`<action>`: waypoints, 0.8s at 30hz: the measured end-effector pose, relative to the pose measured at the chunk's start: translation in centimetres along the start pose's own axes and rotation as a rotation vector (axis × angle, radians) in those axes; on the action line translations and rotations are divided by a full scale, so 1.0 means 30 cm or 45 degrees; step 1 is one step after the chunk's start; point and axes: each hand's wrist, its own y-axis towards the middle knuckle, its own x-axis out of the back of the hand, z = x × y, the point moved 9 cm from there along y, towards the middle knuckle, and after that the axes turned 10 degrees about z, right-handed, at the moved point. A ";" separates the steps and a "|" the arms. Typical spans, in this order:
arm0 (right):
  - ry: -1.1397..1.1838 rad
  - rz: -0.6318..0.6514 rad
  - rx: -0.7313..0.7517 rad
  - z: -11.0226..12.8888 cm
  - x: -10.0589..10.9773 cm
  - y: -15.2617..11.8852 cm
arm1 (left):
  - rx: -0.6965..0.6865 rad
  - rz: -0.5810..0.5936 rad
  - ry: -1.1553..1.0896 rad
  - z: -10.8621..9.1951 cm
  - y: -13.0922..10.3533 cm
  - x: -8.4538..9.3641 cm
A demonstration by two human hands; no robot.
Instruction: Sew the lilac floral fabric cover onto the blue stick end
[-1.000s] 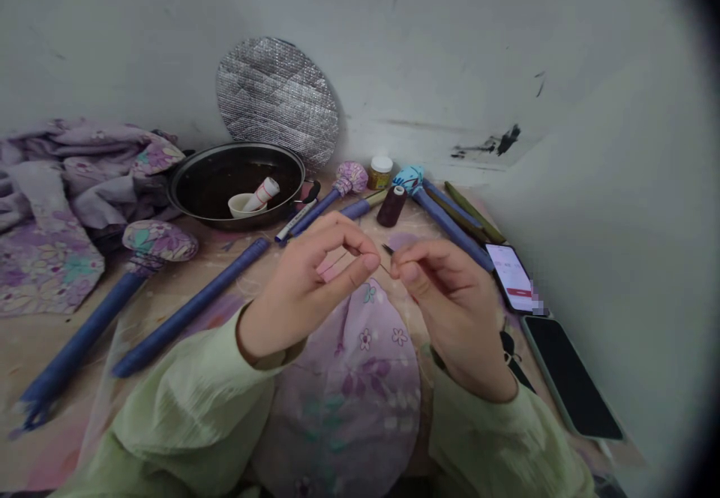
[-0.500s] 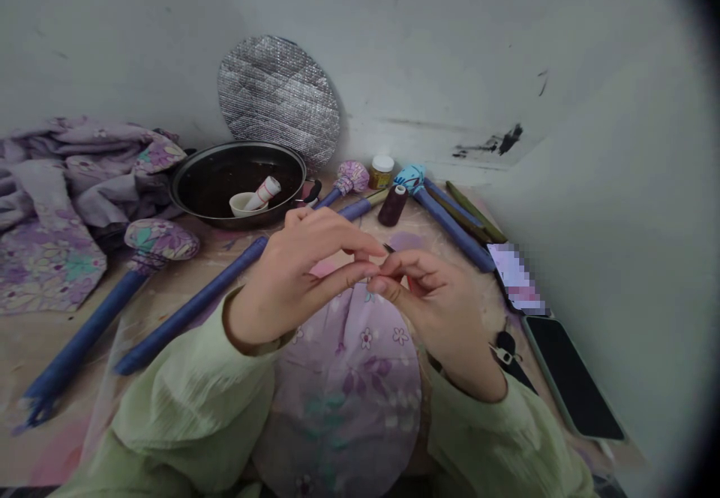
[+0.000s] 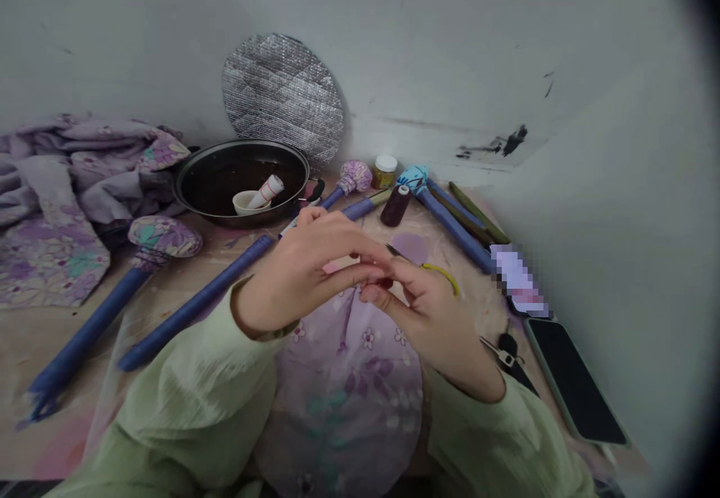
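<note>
Where the left hand (image 3: 315, 277) and right hand (image 3: 439, 322) meet near the frame's centre, fingertips together, I cannot tell what they pinch. A yellow handle (image 3: 447, 273) shows beside the right hand; floral cloth (image 3: 349, 408) lies lower centre, a dark spool (image 3: 394, 208) above centre.

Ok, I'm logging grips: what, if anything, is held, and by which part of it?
It cannot be told: the left hand and right hand overlap at the fingers above the floral fabric, hiding anything pinched between them.

Craft workspace: thread cone (image 3: 394, 208), floral cloth (image 3: 337, 415), cloth-headed sticks (image 3: 93, 329), stained tabletop (image 3: 28, 340)
</note>
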 end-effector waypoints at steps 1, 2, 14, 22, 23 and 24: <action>0.006 0.044 -0.011 -0.003 -0.009 0.002 | -0.003 0.010 0.000 0.005 0.001 -0.005; 0.027 0.079 -0.020 -0.007 -0.017 0.004 | -0.003 0.019 -0.003 0.012 0.002 -0.011; 0.517 0.193 -0.069 -0.046 -0.060 0.013 | -0.090 -0.056 -0.055 0.035 0.001 -0.010; 1.130 -0.135 -0.127 -0.092 -0.028 0.009 | 0.250 -0.284 -0.286 0.084 -0.016 0.039; 1.151 -0.152 -0.116 -0.089 -0.026 0.009 | 0.230 -0.227 -0.334 0.069 -0.009 0.024; 1.174 -0.161 -0.103 -0.086 -0.026 0.009 | 0.216 -0.165 -0.372 0.054 -0.003 0.006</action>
